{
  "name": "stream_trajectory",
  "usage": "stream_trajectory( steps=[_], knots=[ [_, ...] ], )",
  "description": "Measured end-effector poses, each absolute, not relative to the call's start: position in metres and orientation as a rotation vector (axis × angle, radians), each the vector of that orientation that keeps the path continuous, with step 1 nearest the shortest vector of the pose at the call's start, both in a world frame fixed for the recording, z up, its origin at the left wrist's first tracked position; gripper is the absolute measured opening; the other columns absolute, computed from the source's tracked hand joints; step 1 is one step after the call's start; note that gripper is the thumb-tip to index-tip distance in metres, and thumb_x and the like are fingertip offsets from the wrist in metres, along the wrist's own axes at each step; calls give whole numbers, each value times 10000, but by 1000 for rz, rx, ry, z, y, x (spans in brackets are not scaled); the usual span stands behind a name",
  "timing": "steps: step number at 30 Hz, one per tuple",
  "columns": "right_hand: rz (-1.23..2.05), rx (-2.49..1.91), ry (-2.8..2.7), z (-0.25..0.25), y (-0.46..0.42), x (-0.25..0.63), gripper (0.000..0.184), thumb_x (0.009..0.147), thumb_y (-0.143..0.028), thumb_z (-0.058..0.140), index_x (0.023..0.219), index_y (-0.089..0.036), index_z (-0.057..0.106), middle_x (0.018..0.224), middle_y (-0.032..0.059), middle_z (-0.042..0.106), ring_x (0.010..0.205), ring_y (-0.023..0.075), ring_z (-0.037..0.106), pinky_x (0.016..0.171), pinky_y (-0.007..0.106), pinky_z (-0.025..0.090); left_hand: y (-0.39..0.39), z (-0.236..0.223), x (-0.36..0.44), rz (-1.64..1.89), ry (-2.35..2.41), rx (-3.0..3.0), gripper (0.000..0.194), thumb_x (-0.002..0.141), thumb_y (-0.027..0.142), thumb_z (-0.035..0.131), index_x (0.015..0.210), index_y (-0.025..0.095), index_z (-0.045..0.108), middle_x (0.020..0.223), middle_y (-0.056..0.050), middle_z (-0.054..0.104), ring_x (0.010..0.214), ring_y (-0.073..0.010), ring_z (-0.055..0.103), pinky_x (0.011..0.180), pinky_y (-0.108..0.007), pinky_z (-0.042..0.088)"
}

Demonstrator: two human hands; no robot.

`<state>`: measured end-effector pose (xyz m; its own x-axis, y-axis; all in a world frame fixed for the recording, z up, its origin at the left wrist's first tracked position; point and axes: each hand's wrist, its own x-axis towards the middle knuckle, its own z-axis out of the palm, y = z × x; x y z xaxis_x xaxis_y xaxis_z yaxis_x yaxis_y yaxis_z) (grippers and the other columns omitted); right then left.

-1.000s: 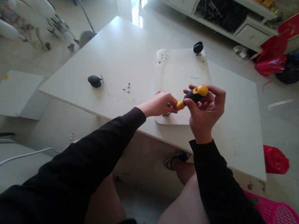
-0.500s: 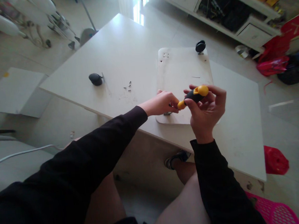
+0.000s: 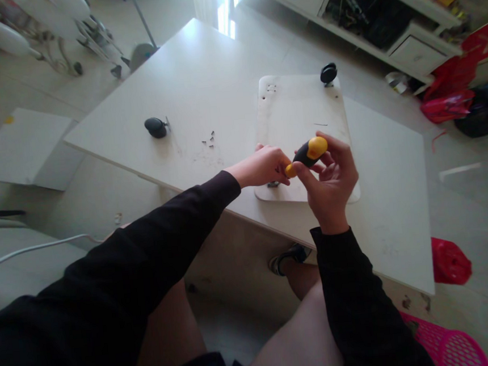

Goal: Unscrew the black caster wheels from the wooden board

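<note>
My right hand is wrapped round the yellow-and-black handle of a screwdriver, tilted with its narrow yellow end toward my left hand. The fingers of my left hand are closed at that end, over the near-left corner of a white panel. They hide the screwdriver's shaft and tip. A metal mounting plate shows just below them, with a dark part between the fingers. A black caster wheel stands on the panel's far-right corner; screw holes mark the far-left one.
The panel lies on a white table. Left of it are a loose black caster and several small screws. A thin dark strip rests on the panel. A pink basket stands below the table's right side.
My right hand has shifted slightly left with the screwdriver, whose handle end has moved left and a little up in view. The left hand has stayed nearly in place.
</note>
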<state>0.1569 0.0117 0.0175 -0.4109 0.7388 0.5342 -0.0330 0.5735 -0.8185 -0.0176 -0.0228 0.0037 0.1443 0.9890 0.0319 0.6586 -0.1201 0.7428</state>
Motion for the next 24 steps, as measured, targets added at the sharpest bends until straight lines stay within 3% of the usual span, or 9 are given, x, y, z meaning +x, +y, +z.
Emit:
stream_trajectory(
  steps=[3, 10, 16, 24],
  knots=[
    [967, -558, -1774, 17, 11, 155, 593, 730, -526, 930, 1204, -326, 636, 1148, 14, 673, 971, 192, 726, 774, 374, 703, -24, 4, -19, 736, 1560, 1863, 133, 815, 301, 807, 769, 194, 744, 760, 21, 734, 796, -176, 642, 1035, -430, 341],
    [1031, -476, -1754, 17, 11, 154, 490, 809, -459, 877, 1214, -332, 633, 1148, 1, 661, 995, 195, 731, 939, 480, 693, -23, 6, -22, 738, 1540, 1837, 126, 806, 283, 797, 728, 187, 774, 777, -6, 747, 806, -183, 663, 1057, -456, 327],
    [972, -563, -1813, 16, 11, 157, 589, 734, -480, 932, 1231, -316, 661, 1241, 29, 662, 1068, 218, 715, 855, 427, 708, -24, 6, -18, 741, 1603, 1870, 118, 798, 280, 803, 737, 185, 766, 757, -10, 737, 768, -180, 653, 1041, -446, 336],
    [1058, -507, -1777, 14, 10, 155, 528, 822, -426, 866, 1272, -348, 601, 1189, 4, 650, 1020, 200, 738, 876, 439, 698, -24, 5, -22, 734, 1522, 1866, 94, 820, 273, 775, 767, 195, 778, 767, 3, 745, 783, -168, 637, 1017, -422, 358]
  ],
)
